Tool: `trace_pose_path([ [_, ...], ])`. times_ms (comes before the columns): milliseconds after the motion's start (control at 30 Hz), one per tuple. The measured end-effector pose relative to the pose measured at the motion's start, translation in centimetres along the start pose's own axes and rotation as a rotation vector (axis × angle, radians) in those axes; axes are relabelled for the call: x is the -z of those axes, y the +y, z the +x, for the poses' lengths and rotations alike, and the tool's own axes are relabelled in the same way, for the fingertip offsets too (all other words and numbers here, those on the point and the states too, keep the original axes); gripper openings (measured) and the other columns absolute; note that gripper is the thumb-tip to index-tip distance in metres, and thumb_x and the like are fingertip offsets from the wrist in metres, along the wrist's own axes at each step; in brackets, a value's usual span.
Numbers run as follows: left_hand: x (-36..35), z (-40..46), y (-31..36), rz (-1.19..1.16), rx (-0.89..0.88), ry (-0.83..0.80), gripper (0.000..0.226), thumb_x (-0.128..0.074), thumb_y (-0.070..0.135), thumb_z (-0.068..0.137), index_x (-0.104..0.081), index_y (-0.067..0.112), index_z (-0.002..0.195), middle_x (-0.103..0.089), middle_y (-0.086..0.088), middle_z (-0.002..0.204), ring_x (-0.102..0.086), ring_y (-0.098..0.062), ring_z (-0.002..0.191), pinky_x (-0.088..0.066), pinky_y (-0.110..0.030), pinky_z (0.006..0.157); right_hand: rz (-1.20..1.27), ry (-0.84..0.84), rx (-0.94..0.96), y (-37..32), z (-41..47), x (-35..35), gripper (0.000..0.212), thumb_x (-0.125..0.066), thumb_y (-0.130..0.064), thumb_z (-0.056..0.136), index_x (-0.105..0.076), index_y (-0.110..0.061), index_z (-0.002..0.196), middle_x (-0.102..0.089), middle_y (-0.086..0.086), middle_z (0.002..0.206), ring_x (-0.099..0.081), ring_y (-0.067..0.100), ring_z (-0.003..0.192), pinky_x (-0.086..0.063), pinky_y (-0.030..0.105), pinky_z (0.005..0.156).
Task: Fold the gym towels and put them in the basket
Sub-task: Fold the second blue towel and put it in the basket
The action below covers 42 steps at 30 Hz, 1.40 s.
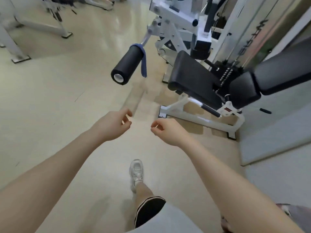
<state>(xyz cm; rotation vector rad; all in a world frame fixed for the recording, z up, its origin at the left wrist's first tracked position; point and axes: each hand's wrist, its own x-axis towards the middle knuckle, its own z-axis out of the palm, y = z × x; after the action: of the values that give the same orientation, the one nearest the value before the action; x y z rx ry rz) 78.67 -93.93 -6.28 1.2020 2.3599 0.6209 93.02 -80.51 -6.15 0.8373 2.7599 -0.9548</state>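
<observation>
A dark blue towel (142, 59) hangs over the far end of a black foam roller pad (127, 64) on a white gym machine, one end dangling down. My left hand (112, 125) and my right hand (165, 131) are stretched out in front of me above the floor, well below the towel. Both have loosely curled fingers and hold nothing. No basket is in view.
The white gym machine (175, 24) with a black seat pad (193, 78) stands ahead to the right; its white base frame (198, 119) lies on the floor. More machine frames (42, 27) stand at the back left. My foot in a white sneaker (136, 174) is on the beige floor.
</observation>
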Motion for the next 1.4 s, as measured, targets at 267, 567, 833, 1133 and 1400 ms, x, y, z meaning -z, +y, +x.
trace_pose_path([
  [267,8.9,18.7,-9.6,-0.007,0.133,-0.02,0.027,-0.044,0.024,0.092,-0.047,0.02,0.118,-0.058,0.004,0.102,-0.057,-0.02,0.087,-0.048,-0.031,0.074,-0.03,-0.111,0.038,-3.9,23.0,2.9,0.023,-0.046,-0.027,0.092,-0.062,-0.015,0.104,-0.067,0.002,0.103,-0.058,0.019,0.091,-0.048,0.032,0.081],
  [567,18.4,35.3,-22.8,-0.078,0.211,-0.044,0.026,-0.044,0.023,0.092,-0.049,0.019,0.117,-0.057,0.006,0.1,-0.058,-0.022,0.09,-0.051,-0.035,0.079,0.005,-0.205,0.002,-11.2,46.0,4.2,0.02,-0.046,-0.024,0.091,-0.062,-0.013,0.096,-0.068,0.005,0.093,-0.062,0.023,0.086,-0.05,0.036,0.078],
  [833,27.8,53.9,-37.1,-0.018,0.071,-0.147,0.027,-0.041,0.022,0.092,-0.051,0.017,0.116,-0.059,0.006,0.105,-0.059,-0.022,0.086,-0.049,-0.033,0.08,0.115,-0.095,-0.145,-19.0,67.0,2.4,0.021,-0.044,-0.021,0.092,-0.063,-0.012,0.092,-0.068,0.003,0.087,-0.058,0.018,0.076,-0.044,0.022,0.058],
  [1133,38.2,73.1,-41.2,0.078,-0.186,-0.361,0.026,-0.042,0.015,0.094,-0.051,0.008,0.117,-0.061,-0.005,0.11,-0.051,-0.02,0.081,-0.039,-0.025,0.072,0.27,0.052,-0.402,-23.4,81.8,6.7,0.017,-0.047,-0.025,0.092,-0.059,-0.022,0.081,-0.066,0.001,0.091,-0.059,0.017,0.086,-0.046,0.028,0.075],
  [1400,37.0,89.1,-39.1,0.087,-0.268,-0.464,0.025,-0.04,0.016,0.093,-0.051,0.012,0.115,-0.06,-0.002,0.108,-0.048,-0.017,0.079,-0.037,-0.023,0.066,0.371,0.26,-0.667,-14.4,92.4,10.3,0.022,-0.045,-0.019,0.092,-0.061,-0.005,0.091,-0.064,0.01,0.088,-0.055,0.021,0.079,-0.042,0.024,0.062],
])
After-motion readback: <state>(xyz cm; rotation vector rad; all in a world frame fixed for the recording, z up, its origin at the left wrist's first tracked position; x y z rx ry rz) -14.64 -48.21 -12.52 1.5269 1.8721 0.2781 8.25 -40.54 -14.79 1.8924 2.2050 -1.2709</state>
